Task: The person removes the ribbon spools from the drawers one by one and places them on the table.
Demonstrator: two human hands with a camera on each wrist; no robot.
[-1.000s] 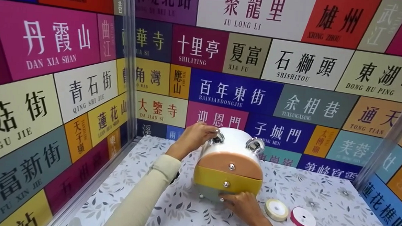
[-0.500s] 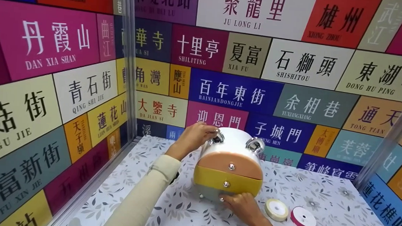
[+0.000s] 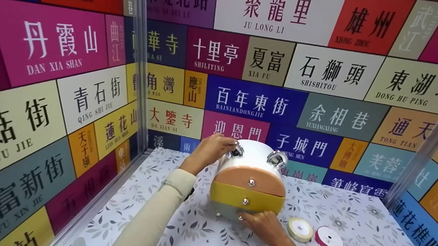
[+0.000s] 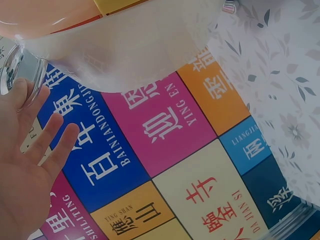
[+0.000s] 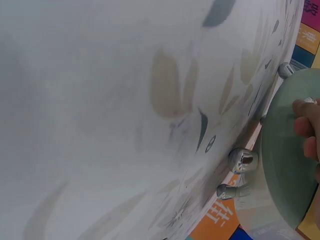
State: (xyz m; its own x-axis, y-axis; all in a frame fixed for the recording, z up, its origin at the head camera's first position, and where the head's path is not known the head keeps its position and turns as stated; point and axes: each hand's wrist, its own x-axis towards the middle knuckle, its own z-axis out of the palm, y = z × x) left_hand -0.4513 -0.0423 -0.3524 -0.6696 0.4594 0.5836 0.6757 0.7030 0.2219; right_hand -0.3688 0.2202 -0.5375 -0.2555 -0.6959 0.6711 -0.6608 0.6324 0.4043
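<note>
Left grip raised, fingers spread — right grip low, fingertips pinched, both arms extended forward

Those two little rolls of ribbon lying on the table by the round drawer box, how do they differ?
The cream ribbon roll is pale yellowish white, while the red ribbon roll has a red rim round a white face. The cream ribbon roll lies nearer the right hand and the drawer box; the red ribbon roll lies further right. Both lie flat on the flowered table cover, close together, and look alike in size.
</note>
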